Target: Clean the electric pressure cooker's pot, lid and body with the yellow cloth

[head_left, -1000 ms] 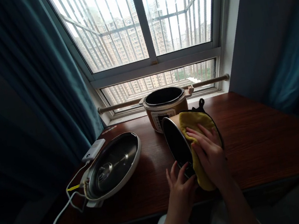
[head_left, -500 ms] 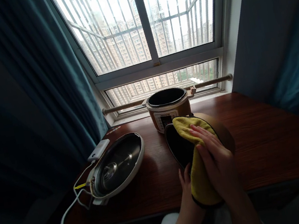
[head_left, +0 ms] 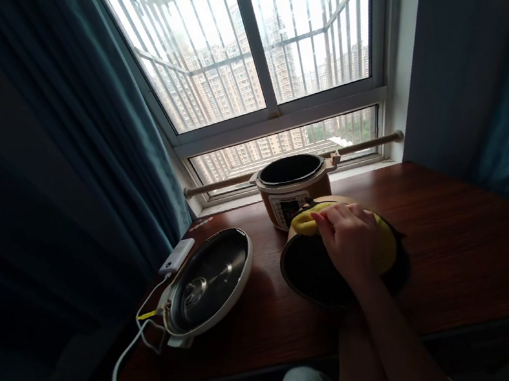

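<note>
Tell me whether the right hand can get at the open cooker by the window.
Probably yes: the right hand holds a yellow cloth against the tilted pot, just in front of the cooker, which looks unobstructed from above.

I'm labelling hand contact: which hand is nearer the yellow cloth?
Right: the right hand grips the yellow cloth on the pot. The left hand is hidden; its forearm shows below the cloth.

There is one cooker body [head_left: 295, 191]; in front, one inner pot [head_left: 315, 271], one yellow cloth [head_left: 385, 247], one visible right hand [head_left: 352, 239]; left of it, one lid [head_left: 212, 283], one white box [head_left: 177, 255]; below it, one table [head_left: 465, 239]; behind it, one window [head_left: 260, 51]; to its sides, two blue curtains [head_left: 95, 126]
</note>
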`<state>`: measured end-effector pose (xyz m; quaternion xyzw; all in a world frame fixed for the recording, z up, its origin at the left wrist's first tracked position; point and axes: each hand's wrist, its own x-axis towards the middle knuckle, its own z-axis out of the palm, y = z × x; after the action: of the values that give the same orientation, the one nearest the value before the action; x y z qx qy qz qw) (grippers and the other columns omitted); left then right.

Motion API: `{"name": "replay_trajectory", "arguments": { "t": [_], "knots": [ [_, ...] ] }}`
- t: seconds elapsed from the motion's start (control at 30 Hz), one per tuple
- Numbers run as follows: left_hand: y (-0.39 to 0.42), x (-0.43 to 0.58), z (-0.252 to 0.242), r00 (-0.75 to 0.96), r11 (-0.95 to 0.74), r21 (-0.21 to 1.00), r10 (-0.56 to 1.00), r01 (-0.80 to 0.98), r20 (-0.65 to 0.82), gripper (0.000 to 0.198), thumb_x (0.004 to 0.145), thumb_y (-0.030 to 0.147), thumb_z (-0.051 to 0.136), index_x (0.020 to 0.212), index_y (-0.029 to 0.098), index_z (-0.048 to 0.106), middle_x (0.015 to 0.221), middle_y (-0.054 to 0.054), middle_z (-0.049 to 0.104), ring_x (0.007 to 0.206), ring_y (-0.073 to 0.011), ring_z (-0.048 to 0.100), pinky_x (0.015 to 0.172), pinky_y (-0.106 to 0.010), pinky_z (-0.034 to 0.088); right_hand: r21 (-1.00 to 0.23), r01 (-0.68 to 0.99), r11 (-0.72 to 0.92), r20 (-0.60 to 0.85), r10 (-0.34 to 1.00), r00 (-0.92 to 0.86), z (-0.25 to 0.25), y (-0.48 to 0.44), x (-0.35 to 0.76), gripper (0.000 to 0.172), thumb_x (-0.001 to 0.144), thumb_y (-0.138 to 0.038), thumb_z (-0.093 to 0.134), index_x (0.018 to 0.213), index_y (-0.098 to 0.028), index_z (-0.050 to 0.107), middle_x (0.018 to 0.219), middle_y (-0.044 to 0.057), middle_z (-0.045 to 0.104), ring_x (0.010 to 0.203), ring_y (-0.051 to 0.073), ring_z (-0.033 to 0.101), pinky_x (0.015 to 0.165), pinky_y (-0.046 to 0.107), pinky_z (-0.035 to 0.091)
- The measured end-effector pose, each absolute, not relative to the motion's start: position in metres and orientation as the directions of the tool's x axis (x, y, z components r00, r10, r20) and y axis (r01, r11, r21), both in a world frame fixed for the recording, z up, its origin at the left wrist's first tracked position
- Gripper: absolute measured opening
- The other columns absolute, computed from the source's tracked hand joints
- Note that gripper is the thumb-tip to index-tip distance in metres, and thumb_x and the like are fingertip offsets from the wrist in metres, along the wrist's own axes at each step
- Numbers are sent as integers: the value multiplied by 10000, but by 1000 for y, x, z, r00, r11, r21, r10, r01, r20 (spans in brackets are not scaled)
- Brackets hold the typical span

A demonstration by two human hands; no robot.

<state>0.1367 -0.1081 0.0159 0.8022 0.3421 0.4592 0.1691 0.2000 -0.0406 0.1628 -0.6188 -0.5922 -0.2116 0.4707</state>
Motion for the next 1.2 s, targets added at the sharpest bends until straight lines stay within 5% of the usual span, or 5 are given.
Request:
{"name": "replay_trajectory", "arguments": {
  "t": [0.17,0.37,0.63,0.9,1.2],
  "knots": [
    [-117,85,24,60,-726,364,486,584,872,368,780,40,510,1096,209,592,868,-54,646,782,-156,612,671,-272,527,-337,836,432,847,527,69,163,-15,205,283,903,-323,469,654,-200,528,744,6,605,812,185,480,839,370,291],
    [-103,65,24,-368,-541,619,506,569,780,323,775,195,610,1084,185,520,885,-32,529,711,-119,519,613,-241,478,-472,564,677,845,529,71,160,-8,225,306,881,-263,465,581,-207,443,671,1,533,756,164,470,805,339,369],
    [-65,72,101,-136,-637,438,466,634,874,173,804,173,551,973,203,572,1018,-53,566,987,-189,525,885,-376,422,-580,360,731,798,599,69,159,-14,250,275,808,-229,564,548,-202,477,849,27,608,949,206,536,935,398,370],
    [-6,74,138,-246,-318,666,754,674,609,296,839,355,490,971,125,622,1089,-133,591,1076,-266,500,973,-448,369,-608,320,727,770,638,14,157,-22,264,74,792,-214,596,813,-230,665,1196,35,588,1259,243,389,1066,434,291],
    [-10,69,105,-216,-413,765,794,494,569,298,871,384,440,916,153,624,1072,-119,607,1062,-255,531,945,-456,395,-738,208,641,673,720,168,150,-23,275,449,758,-220,623,1204,-229,564,1399,63,403,1278,229,384,1069,394,337]
  ]
}}
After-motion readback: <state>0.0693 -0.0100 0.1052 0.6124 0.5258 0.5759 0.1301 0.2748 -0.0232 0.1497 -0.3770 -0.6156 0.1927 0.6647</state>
